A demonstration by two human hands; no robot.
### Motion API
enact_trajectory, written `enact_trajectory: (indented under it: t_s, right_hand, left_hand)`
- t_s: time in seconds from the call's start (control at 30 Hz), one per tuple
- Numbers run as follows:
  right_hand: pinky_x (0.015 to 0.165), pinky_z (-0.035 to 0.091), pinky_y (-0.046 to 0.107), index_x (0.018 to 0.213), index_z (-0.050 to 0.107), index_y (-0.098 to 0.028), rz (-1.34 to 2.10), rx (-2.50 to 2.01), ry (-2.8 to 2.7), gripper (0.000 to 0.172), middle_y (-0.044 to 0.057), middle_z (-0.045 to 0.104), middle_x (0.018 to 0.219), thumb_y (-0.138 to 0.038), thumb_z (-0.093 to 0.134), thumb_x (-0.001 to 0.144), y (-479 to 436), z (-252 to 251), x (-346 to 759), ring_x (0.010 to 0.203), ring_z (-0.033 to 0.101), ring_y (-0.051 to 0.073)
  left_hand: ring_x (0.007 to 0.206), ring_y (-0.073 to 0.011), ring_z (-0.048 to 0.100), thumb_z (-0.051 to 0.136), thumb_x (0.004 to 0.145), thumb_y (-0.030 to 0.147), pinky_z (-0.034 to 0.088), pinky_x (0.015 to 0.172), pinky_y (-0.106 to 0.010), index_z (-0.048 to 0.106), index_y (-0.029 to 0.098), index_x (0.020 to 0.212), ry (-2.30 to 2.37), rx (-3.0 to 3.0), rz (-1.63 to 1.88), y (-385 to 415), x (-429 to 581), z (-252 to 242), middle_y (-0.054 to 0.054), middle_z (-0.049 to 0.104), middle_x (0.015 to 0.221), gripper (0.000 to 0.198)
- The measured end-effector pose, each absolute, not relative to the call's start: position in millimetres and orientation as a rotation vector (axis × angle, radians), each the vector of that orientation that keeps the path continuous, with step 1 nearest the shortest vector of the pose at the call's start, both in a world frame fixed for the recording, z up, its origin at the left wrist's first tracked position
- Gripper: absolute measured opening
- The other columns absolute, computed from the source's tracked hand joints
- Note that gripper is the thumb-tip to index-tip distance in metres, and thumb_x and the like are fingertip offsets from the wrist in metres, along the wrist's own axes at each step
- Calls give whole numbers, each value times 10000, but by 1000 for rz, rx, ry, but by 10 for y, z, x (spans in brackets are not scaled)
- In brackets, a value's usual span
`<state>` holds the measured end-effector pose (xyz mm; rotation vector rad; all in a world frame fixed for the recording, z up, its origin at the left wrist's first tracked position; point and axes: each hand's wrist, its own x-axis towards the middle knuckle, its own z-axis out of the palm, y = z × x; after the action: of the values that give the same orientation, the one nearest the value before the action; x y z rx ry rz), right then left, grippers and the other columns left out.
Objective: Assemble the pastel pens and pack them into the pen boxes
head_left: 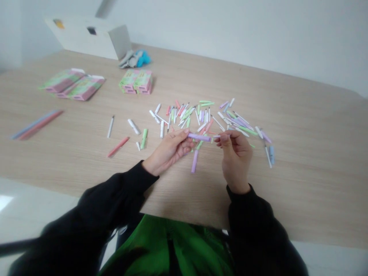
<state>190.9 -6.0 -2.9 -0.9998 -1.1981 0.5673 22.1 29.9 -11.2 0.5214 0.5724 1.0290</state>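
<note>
Plain pale wall (pixel 244 42) at the back, wood-look surface (pixel 310 161) in front of you, and the whole view's a bit soft, so go easy on me with small details. Far left you've got a blue stick (pixel 33 124) and a red stick (pixel 41 125) side by side, flattish pink-and-green packs (pixel 86 87) behind them, then a white box (pixel 86 38) near the wall with some grey cloth (pixel 130 59) by its end. Next along is a small stack of boxes (pixel 136 81), with a red tube (pixel 118 147) and a green tube (pixel 144 138) lying loose nearer you.

Your left hand (pixel 171 148) has its grip closed on one end of a purple tube (pixel 199 137), held roughly level just above the near side of the scattered pen parts. Your right hand (pixel 236 153) pinches a thin pale piece (pixel 216 136), aimed at the tube's other end. Can't tell if they're touching. Past that, more bits lie about, including a short blue piece (pixel 271 155).

Looks to me like you're at the lining-up step. I'd say the next move calls for a steady left grip and a straight approach from the right.
</note>
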Motion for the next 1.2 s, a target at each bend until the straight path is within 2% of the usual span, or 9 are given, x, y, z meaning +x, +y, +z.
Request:
enact_trajectory:
  t_s: [0.13, 0.37, 0.47, 0.57, 0.73, 0.83, 0.93, 1.03, 1.2]
  right_hand:
    - [654, 520, 248, 838, 680, -219, 503, -1010, -1191, 159, -23, 672, 723, -353, 699, 922, -61, 4, 1973, 674, 631, 110]
    - [733, 509, 309, 882, 684, -230, 519, -1088, -1298, 126, -12, 685, 791, -345, 683, 934, -96, -83, 1979, 750, 649, 144]
    - [710, 493, 311, 887, 710, -235, 512, -1101, -1309, 118, -15, 683, 770, -347, 699, 923, -90, -104, 1989, 740, 643, 150]
    - [715, 499, 313, 948, 763, -261, 436, -1091, -1338, 92, -14, 710, 808, -326, 702, 925, -81, -78, 2011, 764, 653, 155]
    - [825, 538, 345, 1075, 786, -288, 406, -1029, -1565, 231, 21, 745, 976, -304, 564, 1013, -89, -4, 2060, 904, 681, 171]
    - [902, 537, 385, 1214, 735, -288, 495, -1021, -1666, 322, 42, 735, 1050, -384, 476, 1049, -101, 5, 2093, 977, 675, 187]
    - [880, 549, 385, 1308, 666, -286, 585, -1023, -1675, 364, 45, 724, 1069, -453, 526, 1017, -101, -12, 2107, 943, 673, 189]
    - [808, 555, 345, 1260, 663, -281, 674, -1000, -1629, 330, 20, 710, 1002, -396, 655, 951, -90, -33, 2081, 865, 667, 166]
    - [749, 565, 301, 1009, 720, -245, 798, -1040, -1429, 130, -16, 718, 838, -327, 714, 908, -78, -4, 2043, 762, 681, 133]
  left_hand:
    - [552, -96, 709, 486, 1025, 108, 578, 522, -146, 646, 97, 762, 621, 542, 1002, 302, 208, -121, -33, 703, 631, 309]
    - [578, -94, 723, 549, 1002, 114, 582, 557, -143, 657, 102, 791, 669, 550, 984, 280, 233, -122, -35, 728, 663, 238]
    - [622, -99, 734, 612, 971, 120, 585, 616, -155, 682, 94, 807, 638, 592, 957, 251, 230, -139, -48, 745, 693, 181]
    - [724, -124, 754, 733, 907, 200, 591, 714, -193, 723, 91, 856, 595, 679, 879, 213, 218, -170, -76, 776, 785, 120]
    - [799, -151, 731, 823, 826, 355, 555, 758, -239, 765, 96, 896, 507, 815, 779, 182, 207, -190, -80, 767, 838, 275]
    - [794, -140, 711, 824, 824, 351, 541, 772, -246, 771, 105, 905, 503, 791, 785, 206, 207, -205, -69, 755, 830, 265]
    - [787, -129, 707, 809, 841, 313, 544, 802, -245, 772, 112, 929, 492, 727, 791, 236, 203, -228, -64, 756, 840, 223]
    - [788, -136, 709, 766, 878, 294, 552, 799, -249, 769, 102, 935, 456, 715, 757, 242, 195, -229, -78, 757, 848, 201]
    - [763, -196, 716, 683, 917, 325, 571, 704, -303, 761, 91, 974, 395, 730, 645, 226, 170, -167, -125, 753, 875, 253]
